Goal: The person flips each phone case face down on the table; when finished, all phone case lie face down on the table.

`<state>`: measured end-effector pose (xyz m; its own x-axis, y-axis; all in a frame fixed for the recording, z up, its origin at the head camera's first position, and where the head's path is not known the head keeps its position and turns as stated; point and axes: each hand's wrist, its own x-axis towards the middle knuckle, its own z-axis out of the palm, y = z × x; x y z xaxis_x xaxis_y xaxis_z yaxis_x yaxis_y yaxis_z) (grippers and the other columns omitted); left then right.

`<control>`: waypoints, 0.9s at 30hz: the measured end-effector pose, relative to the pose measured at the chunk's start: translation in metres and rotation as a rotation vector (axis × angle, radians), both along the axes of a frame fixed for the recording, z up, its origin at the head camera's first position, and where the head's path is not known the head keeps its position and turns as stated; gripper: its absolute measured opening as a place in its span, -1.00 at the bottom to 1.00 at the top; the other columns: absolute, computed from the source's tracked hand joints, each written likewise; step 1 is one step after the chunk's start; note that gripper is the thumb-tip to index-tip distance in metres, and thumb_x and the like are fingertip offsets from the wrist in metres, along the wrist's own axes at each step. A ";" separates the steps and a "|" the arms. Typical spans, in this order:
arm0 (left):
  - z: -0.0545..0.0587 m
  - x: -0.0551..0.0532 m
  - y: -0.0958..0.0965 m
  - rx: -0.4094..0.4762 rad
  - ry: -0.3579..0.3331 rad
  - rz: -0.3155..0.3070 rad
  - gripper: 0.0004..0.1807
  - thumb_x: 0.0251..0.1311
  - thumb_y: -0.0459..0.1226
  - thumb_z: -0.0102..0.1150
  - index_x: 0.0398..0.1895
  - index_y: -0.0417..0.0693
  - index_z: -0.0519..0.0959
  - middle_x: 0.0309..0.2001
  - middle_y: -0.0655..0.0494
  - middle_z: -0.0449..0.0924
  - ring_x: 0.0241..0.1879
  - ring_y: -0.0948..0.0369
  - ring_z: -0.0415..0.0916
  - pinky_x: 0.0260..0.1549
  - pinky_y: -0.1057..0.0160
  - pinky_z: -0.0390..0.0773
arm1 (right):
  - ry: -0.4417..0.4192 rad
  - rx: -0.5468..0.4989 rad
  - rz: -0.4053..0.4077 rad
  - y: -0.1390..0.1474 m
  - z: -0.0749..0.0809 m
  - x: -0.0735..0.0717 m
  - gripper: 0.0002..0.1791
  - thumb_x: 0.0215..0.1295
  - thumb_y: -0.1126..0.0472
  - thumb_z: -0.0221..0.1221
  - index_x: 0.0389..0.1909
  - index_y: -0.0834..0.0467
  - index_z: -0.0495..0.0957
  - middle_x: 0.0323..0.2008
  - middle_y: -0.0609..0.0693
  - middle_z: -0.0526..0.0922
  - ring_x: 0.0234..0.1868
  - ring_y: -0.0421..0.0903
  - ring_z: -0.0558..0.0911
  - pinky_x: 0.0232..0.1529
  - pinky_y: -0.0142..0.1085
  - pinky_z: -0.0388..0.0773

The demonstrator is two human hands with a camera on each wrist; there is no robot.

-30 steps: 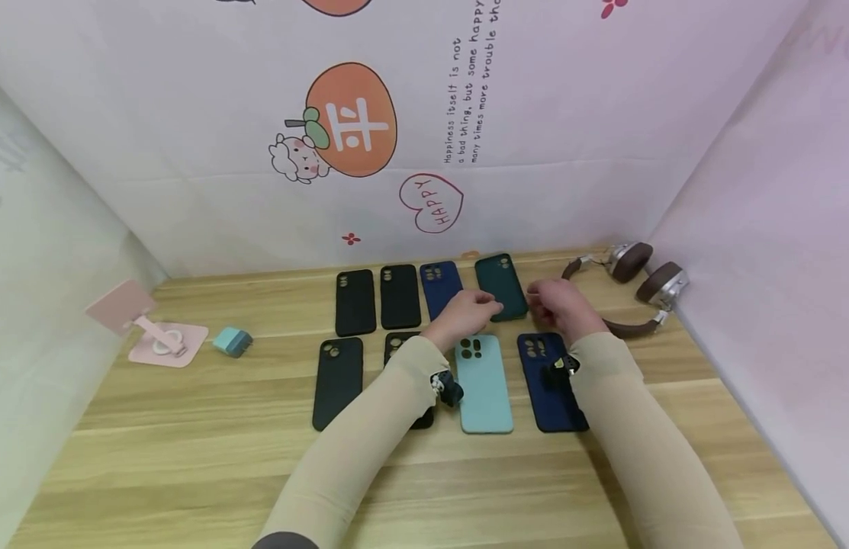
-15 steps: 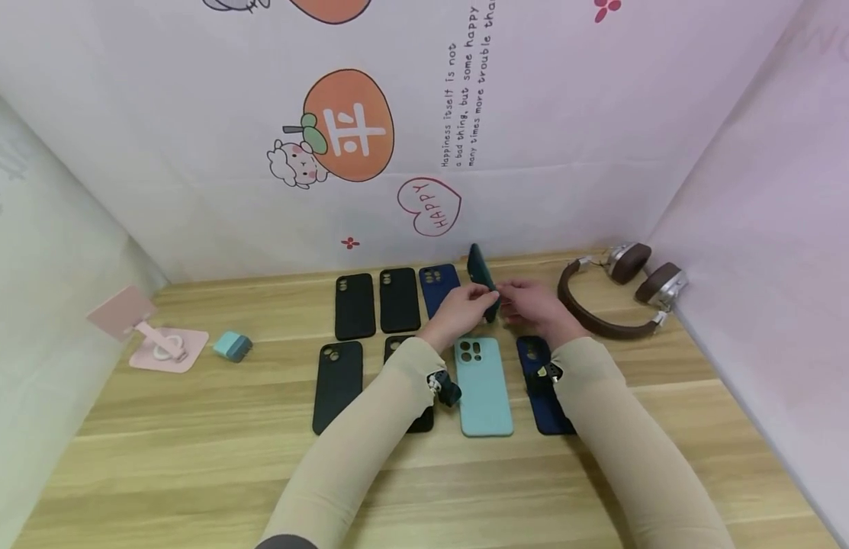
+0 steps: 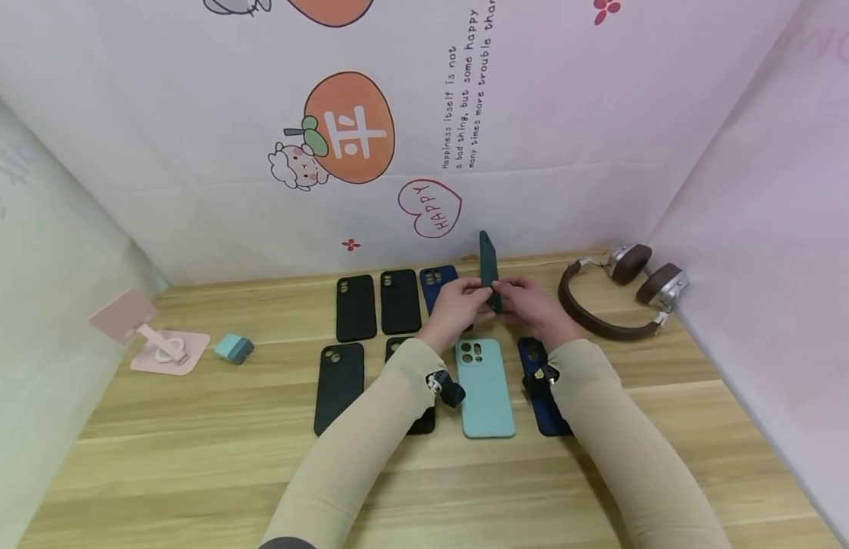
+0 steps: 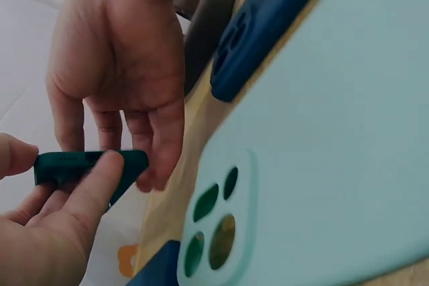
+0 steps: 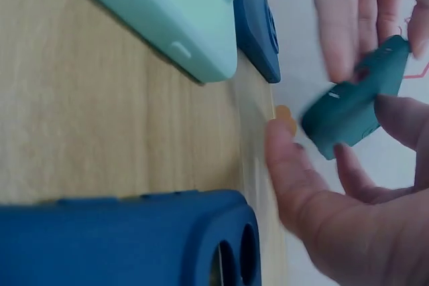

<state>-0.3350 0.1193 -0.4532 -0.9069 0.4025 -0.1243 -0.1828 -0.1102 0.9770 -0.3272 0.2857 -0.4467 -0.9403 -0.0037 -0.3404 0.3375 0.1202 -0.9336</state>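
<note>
A dark green phone case (image 3: 489, 263) stands on edge above the back of the table, held by both hands. My left hand (image 3: 458, 309) pinches its lower left side between thumb and fingers; the left wrist view shows the thumb on the rim of the case (image 4: 74, 163). From the other side my right hand (image 3: 537, 309) grips it, thumb on the case (image 5: 358, 102) and fingers under it in the right wrist view. Below the hands lie a light teal phone case (image 3: 487, 393) and a dark blue phone case (image 3: 548, 412), the latter partly covered by the right wrist.
Two black phone cases (image 3: 355, 309) and a blue one (image 3: 438, 282) lie in the back row. Another black case (image 3: 338, 389) and one under the left forearm sit in front. Brown headphones (image 3: 602, 324) rest at right; a pink stand (image 3: 166, 351) and a teal charger (image 3: 233, 348) at left.
The dark green case lay flat a second ago. The hands have closed in on it, lifted it and turned it on edge; the right hand has moved left to hold it.
</note>
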 end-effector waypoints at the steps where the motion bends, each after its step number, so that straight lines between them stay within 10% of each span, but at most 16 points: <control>1: 0.001 0.000 0.001 0.022 -0.007 0.001 -0.60 0.40 -0.28 0.11 0.25 -0.23 0.43 0.07 -0.20 0.56 0.01 -0.06 0.61 -0.07 0.04 0.60 | 0.012 -0.026 -0.018 0.001 -0.001 -0.001 -0.43 0.52 0.03 0.01 0.36 0.31 0.21 0.19 0.28 0.40 0.08 0.08 0.56 0.17 0.01 0.45; 13: -0.003 0.000 0.002 -0.166 0.125 0.076 -0.46 0.35 -0.37 0.14 0.39 -0.14 0.35 0.04 -0.07 0.59 -0.13 0.13 0.66 -0.10 0.11 0.62 | 0.088 0.077 -0.133 0.011 -0.003 0.000 -0.48 0.45 0.24 0.08 0.36 0.28 0.28 0.24 0.25 0.36 -0.02 0.03 0.53 0.13 0.00 0.45; 27: -0.005 -0.002 -0.005 -0.323 0.033 0.034 -0.52 0.41 -0.18 0.05 0.33 -0.17 0.43 0.08 -0.03 0.58 -0.12 0.16 0.64 -0.07 0.17 0.59 | 0.052 0.270 -0.063 0.009 0.002 0.000 -0.49 0.39 0.33 0.09 0.34 0.27 0.30 0.27 0.29 0.38 0.19 0.17 0.42 0.13 0.00 0.43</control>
